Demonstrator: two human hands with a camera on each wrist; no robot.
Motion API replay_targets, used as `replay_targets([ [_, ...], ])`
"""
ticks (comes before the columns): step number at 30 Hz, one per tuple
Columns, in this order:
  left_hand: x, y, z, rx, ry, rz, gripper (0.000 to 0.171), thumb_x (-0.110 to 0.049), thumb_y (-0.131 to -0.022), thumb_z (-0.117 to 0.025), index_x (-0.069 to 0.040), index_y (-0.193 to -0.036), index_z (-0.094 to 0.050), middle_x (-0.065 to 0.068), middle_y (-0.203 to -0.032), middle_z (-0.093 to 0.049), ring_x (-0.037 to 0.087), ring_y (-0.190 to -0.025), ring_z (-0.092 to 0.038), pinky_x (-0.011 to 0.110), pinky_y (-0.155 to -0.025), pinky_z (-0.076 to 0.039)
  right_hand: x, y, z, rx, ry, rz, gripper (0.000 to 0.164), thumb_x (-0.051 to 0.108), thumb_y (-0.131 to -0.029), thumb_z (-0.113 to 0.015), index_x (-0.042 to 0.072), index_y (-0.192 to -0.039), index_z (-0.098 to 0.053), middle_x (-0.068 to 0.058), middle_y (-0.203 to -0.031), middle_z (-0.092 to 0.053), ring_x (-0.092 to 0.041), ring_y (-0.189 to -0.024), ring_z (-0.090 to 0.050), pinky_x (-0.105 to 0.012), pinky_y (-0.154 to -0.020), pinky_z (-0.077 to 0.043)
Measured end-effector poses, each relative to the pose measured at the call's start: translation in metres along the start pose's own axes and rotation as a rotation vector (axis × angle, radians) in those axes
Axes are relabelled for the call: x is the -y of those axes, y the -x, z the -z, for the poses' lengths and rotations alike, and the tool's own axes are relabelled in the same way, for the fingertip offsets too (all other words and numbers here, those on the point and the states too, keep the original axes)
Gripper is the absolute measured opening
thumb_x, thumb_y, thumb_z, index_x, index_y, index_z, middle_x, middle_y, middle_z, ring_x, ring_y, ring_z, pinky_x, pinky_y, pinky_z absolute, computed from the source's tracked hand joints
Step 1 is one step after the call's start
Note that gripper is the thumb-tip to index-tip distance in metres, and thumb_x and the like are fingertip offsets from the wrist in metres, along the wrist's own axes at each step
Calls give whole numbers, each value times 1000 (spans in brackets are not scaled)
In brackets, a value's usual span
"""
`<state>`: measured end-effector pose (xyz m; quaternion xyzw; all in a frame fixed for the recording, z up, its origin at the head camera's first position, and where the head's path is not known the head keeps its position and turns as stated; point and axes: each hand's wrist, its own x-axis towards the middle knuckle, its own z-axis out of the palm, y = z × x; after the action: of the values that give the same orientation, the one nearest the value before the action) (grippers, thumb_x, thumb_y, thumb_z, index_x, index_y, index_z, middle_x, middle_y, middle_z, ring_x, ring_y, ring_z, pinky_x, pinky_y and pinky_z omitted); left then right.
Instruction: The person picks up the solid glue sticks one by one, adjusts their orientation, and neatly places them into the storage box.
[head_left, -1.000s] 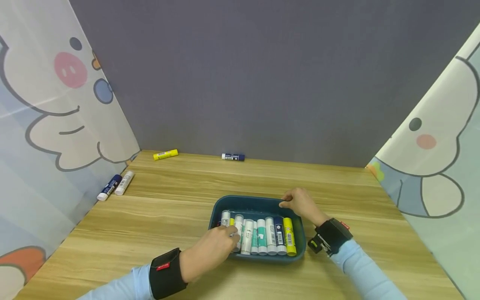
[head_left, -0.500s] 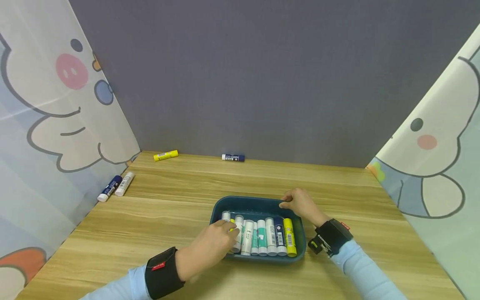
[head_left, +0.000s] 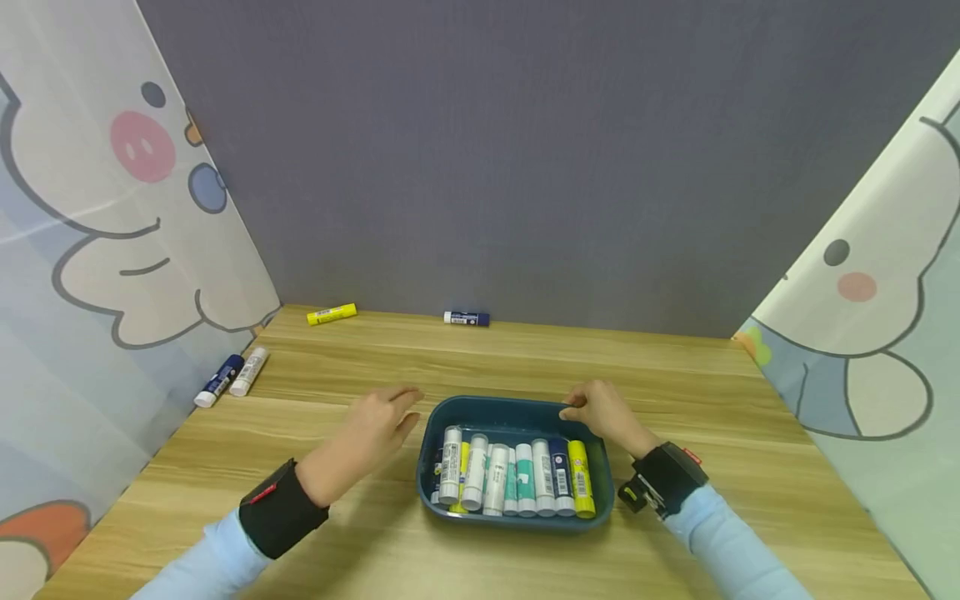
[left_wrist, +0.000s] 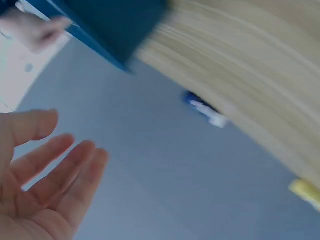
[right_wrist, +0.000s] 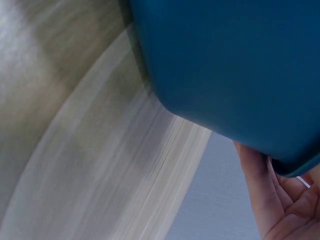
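Note:
A dark teal plastic bin (head_left: 495,404) stands on the table, with a row of glue sticks along its front half. Among them are a white glue stick (head_left: 450,467) at the left, a green-and-white one (head_left: 525,479) near the middle and a yellow one (head_left: 581,479) at the right end. Left of the bin, my left hand (head_left: 363,442) hovers with spread, relaxed fingers and nothing in them, as the left wrist view also shows. At the bin's far right corner my right hand (head_left: 606,414) pinches the rim, thumb inside and fingers (right_wrist: 257,185) against the outer wall.
By the left wall lie a navy glue stick (head_left: 220,382) and a white one (head_left: 250,372). Along the grey back panel (head_left: 487,167) are a yellow glue stick (head_left: 332,314) and another navy one (head_left: 467,318). Printed panels stand on both sides.
My left hand has left the glue sticks at the bin's left end and moved left and away over the table, uncovering the white one. My right hand stays on the rim.

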<state>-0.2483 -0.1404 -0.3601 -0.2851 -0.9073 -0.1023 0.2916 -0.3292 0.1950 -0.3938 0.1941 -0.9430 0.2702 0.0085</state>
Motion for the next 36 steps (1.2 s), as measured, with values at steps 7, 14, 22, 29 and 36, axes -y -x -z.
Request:
replay_targets([
  [7, 71, 2, -10, -3, -22, 228, 31, -1, -74, -71, 5, -104, -64, 21, -100, -65, 34, -82, -65, 42, -61, -52, -1, 0, 0, -4, -4, -6, 11, 13, -76, -72, 5, -83, -71, -4, -78, -67, -14, -68, -59, -28, -60, -49],
  [14, 137, 27, -17, 84, 18, 461, 33, -4, -81, -61, 10, -111, -58, 31, -108, -60, 44, -88, -60, 52, -70, -48, 0, 2, -3, 0, 1, -18, 7, 12, -75, -73, 7, -79, -71, -1, -75, -65, -11, -66, -57, -26, -58, -47],
  [22, 192, 55, -19, 139, -3, 661, 41, -7, -81, -59, 17, -113, -53, 40, -110, -52, 55, -96, -50, 60, -79, -41, 0, 8, -7, -12, -12, -34, 7, 13, -74, -75, 9, -77, -71, 0, -73, -65, -10, -65, -56, -25, -58, -47],
  [29, 223, 67, -14, 168, -61, 748, 42, -9, -78, -56, 19, -110, -54, 41, -108, -52, 57, -95, -48, 61, -78, -41, -2, 7, -7, -40, -7, -16, 8, 14, -74, -75, 8, -78, -71, 0, -74, -66, -11, -66, -58, -26, -58, -47],
  [36, 234, 76, -13, 131, -113, 840, 33, -7, -76, -54, 20, -95, -55, 43, -92, -52, 57, -83, -50, 61, -69, -40, 1, 1, -4, -39, 12, -16, 8, 15, -74, -75, 9, -78, -71, 0, -74, -66, -11, -66, -57, -27, -60, -47],
])
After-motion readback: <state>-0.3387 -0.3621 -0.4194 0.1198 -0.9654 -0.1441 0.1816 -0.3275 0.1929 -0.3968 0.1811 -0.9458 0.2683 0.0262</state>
